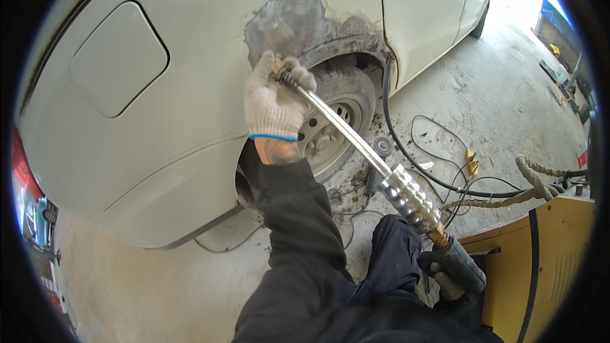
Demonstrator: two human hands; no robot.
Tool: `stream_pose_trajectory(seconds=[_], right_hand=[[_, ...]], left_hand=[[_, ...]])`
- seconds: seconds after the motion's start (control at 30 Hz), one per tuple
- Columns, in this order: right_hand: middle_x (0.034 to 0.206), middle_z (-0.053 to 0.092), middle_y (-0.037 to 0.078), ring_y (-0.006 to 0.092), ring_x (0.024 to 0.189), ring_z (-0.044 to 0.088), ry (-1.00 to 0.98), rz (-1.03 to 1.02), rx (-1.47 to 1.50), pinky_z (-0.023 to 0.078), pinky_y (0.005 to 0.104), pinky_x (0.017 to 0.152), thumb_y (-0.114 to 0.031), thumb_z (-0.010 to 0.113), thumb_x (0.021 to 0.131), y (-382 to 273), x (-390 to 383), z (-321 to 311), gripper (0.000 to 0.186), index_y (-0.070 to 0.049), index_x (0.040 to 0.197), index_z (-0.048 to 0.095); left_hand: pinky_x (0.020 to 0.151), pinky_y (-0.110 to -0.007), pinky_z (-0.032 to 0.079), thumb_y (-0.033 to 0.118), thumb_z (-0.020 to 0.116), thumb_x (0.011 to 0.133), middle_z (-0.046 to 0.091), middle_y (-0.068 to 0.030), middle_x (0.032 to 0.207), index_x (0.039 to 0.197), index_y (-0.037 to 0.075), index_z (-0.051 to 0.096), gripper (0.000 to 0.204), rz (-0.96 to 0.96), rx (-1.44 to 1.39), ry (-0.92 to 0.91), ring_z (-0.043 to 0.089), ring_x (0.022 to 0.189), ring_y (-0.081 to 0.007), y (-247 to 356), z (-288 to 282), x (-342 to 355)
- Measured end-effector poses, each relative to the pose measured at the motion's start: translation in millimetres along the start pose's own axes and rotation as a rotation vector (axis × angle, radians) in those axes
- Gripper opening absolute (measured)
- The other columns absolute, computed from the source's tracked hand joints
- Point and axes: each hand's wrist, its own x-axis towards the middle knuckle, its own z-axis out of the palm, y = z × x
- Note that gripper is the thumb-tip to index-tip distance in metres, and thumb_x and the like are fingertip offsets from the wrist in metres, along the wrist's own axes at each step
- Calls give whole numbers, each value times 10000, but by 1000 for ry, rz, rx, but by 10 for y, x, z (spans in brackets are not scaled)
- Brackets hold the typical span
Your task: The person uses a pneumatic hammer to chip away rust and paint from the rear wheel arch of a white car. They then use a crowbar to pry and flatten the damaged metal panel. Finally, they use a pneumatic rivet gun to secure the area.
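Note:
A slide hammer (348, 132) slants down from the car's wheel arch toward my right side. It has a bright steel rod, a ribbed metal weight (412, 198) and a black handle (467, 267). My left hand (274, 103), in a knitted off-white glove with a blue cuff edge, is closed around the front end of the rod, beside a bare grey patch (289, 16) of the car's rear side panel. Close to my body, my right hand (448, 284) grips the handle and is partly hidden by it. The weight sits back near the handle.
The light-coloured car body (184, 89) fills the left, its rear wheel (327, 133) behind the rod. A black cable (389, 111) hangs from the wheel arch to a yellow machine (540, 260) at right. A grinder-like tool (381, 149) and thin cords lie on the dusty floor.

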Motion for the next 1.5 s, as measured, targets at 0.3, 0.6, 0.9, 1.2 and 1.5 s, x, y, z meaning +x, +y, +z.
stream_pose_trajectory(seconds=[0.3, 0.6, 0.9, 1.2, 1.5], right_hand=[[707, 568, 49, 183, 595, 564, 135, 266, 593, 502, 324, 577, -148, 643, 859, 239, -276, 252, 304, 8, 1120, 627], [629, 468, -103, 16, 463, 413, -605, 544, 2278, 353, 203, 419, -210, 671, 914, 70, 31, 531, 232, -102, 1100, 586], [667, 580, -48, 61, 471, 537, -1145, -163, 2823, 431, 237, 412, -155, 672, 935, 188, 482, 890, 159, -130, 1064, 583], [682, 559, 9, 120, 497, 543, -1102, -313, 2770, 405, 297, 434, -76, 623, 948, 413, 392, 696, 84, -88, 972, 543], [682, 534, 2, 127, 483, 516, -1119, -295, 2740, 429, 326, 481, -101, 637, 969, 399, 260, 673, 101, -89, 960, 537]], left_hand=[[401, -288, 340, 331, 615, 1014, 401, 49, 559, 768, 131, 430, 367, -181, -940, -998, 367, 424, -90, -387, 128, 139], [870, -459, 525, 378, 628, 964, 626, -202, 1183, 1341, 4, 536, 539, 1168, 1971, -860, 613, 1047, -353, -299, 1296, -150], [1266, -535, 173, 563, 714, 836, 369, -177, 1610, 1541, 22, 392, 945, 1050, 3087, -1143, 303, 1515, -344, 1772, -566, -411], [1289, -466, 140, 546, 672, 852, 283, -140, 1661, 1579, 38, 322, 954, 1056, 3079, -1219, 228, 1552, -292, 1189, -75, 275], [1299, -442, 99, 573, 629, 876, 276, -96, 1669, 1590, 76, 314, 926, 1043, 3167, -1199, 192, 1562, -236, 728, 370, 531]])
